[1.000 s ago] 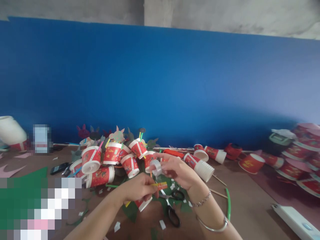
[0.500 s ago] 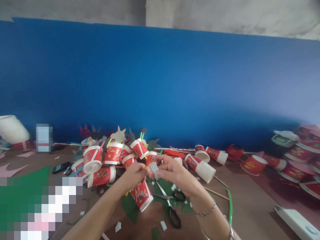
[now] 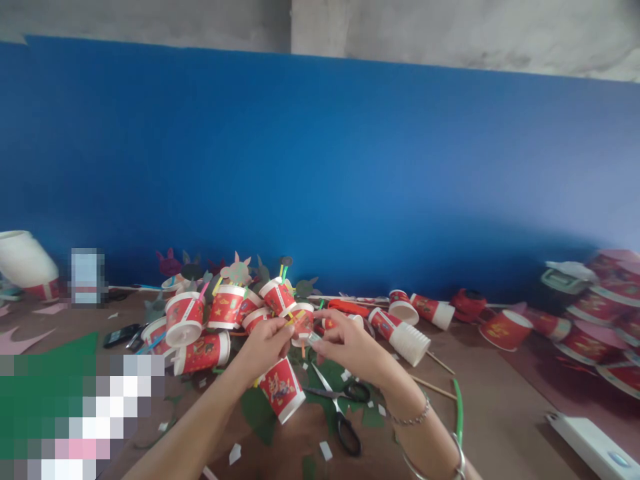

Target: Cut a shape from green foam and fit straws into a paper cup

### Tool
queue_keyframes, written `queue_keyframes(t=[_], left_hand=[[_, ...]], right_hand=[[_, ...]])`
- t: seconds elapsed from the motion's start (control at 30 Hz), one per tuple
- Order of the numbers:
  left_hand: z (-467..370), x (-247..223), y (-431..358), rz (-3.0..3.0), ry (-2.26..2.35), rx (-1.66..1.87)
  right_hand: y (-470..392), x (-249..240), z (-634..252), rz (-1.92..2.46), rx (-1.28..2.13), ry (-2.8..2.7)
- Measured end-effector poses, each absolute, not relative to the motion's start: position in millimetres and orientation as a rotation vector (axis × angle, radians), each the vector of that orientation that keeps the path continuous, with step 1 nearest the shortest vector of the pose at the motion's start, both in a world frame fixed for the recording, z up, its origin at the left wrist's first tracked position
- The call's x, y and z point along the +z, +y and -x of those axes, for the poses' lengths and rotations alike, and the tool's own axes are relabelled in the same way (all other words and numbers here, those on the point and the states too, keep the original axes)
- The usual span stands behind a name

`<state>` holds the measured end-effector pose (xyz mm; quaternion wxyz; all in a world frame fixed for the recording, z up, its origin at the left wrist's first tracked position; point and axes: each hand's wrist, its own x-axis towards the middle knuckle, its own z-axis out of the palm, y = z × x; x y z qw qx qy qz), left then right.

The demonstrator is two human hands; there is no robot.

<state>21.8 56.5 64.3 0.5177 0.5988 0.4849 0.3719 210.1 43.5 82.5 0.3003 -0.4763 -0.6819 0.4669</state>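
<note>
My left hand (image 3: 267, 347) is closed, thumb and fingers pinching a thin yellow straw (image 3: 297, 317) whose tip shows beyond them. To its right, my right hand (image 3: 345, 343) pinches a small whitish, see-through piece (image 3: 314, 338); its exact kind is hard to make out. A red printed paper cup (image 3: 283, 390) lies tilted just below my left hand. Between and behind the fingers stands another red paper cup (image 3: 303, 325). Open scissors with black handles (image 3: 345, 417) lie on the table under my right hand.
A heap of red cups (image 3: 227, 307) with straws and paper animal heads (image 3: 237, 270) fills the back left. Nested cups (image 3: 400, 337) lie to the right. Green paper scraps (image 3: 257, 413), a green strip (image 3: 459, 413) and a white device (image 3: 593, 443) are on the brown table (image 3: 500, 427).
My hands have drawn slightly apart. The whitish striped piece that was between them has moved into my right fingertips and shows less; the yellow straw shows more plainly at my left fingers.
</note>
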Motion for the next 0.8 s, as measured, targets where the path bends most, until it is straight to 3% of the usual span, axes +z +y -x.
queue_keyframes(t=[0.3,0.67,0.8], left_hand=[[-21,72,53,-1.261,1.027,0.765],[-21,70,46,-1.366,0.839,0.465],[-22,73,43,-1.536,0.92,0.368]], right_hand=[[57,64,-211,1.235,1.289,-1.814],[64,65,-214,0.827,1.885,-1.459],[62,70,-213,0.859,1.933,-1.256]])
